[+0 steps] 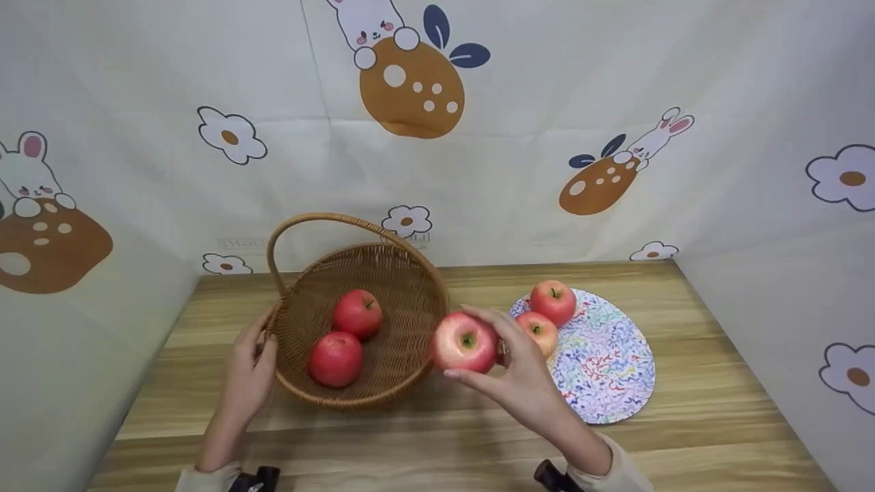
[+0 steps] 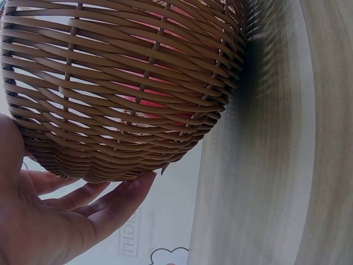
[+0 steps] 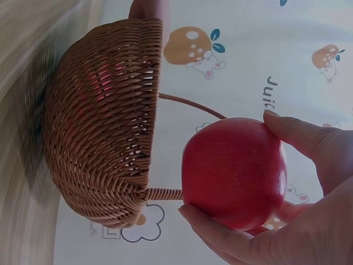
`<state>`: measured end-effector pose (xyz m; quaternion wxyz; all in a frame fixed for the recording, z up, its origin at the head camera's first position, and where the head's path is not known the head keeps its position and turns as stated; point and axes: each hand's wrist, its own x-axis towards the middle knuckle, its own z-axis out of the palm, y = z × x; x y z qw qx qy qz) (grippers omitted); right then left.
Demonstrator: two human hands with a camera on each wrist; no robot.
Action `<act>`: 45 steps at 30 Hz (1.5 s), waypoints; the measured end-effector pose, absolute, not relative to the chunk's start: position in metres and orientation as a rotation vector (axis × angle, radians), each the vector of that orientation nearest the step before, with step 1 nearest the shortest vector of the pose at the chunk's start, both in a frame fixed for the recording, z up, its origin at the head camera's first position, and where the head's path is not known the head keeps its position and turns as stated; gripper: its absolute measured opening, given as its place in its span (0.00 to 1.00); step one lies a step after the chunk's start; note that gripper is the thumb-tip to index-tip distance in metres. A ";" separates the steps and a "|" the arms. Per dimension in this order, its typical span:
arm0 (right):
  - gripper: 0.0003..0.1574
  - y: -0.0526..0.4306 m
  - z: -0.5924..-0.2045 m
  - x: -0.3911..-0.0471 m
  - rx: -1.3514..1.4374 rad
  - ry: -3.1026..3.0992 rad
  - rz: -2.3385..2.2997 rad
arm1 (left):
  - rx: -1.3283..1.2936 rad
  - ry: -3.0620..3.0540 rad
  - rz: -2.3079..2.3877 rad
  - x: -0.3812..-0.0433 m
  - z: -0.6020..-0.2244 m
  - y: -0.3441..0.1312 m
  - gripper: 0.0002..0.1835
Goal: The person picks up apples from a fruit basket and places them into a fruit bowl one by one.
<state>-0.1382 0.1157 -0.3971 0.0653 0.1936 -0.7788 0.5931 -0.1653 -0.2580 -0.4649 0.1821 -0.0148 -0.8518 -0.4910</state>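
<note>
My right hand (image 1: 523, 383) holds a red apple (image 1: 465, 343) between thumb and fingers, beside the right rim of a wicker basket (image 1: 410, 393). In the right wrist view the apple (image 3: 234, 174) appears higher than the rim of the basket (image 3: 105, 143). At the basket's left rim my left hand (image 1: 249, 365) grips the wickerwork; the left wrist view has its fingers (image 2: 118, 201) against the outer weave. Two red apples, one at the back (image 1: 357, 314) and one nearer (image 1: 335, 359), lie inside the basket.
Right of the basket lies a round multicoloured mat (image 1: 608, 362). Two more apples, one red (image 1: 554, 303) and one paler (image 1: 538, 333), sit along its left side. An arched handle (image 1: 328, 217) rises over the basket. Printed cloth (image 1: 492, 171) hangs behind the wooden table (image 1: 437, 451).
</note>
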 end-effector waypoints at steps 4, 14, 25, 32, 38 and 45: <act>0.45 0.121 -0.399 -0.139 0.605 -2.314 1.806 | -0.029 -2.410 -1.375 -0.165 -0.465 -0.258 0.26; 0.44 0.134 -0.401 -0.140 0.483 -2.290 1.855 | -0.037 -2.401 -1.370 -0.165 -0.466 -0.259 0.26; 0.43 0.150 -0.401 -0.141 0.418 -2.337 1.770 | -0.047 -2.383 -1.383 -0.165 -0.466 -0.260 0.26; 0.42 0.156 -0.402 -0.142 0.365 -2.325 1.809 | -0.053 -2.365 -1.396 -0.166 -0.467 -0.260 0.26; 0.42 0.163 -0.405 -0.142 0.330 -2.337 1.776 | -0.054 -2.369 -1.386 -0.167 -0.466 -0.259 0.26; 0.44 0.169 -0.405 -0.143 0.308 -2.346 1.756 | -0.038 -2.385 -1.377 -0.167 -0.467 -0.259 0.27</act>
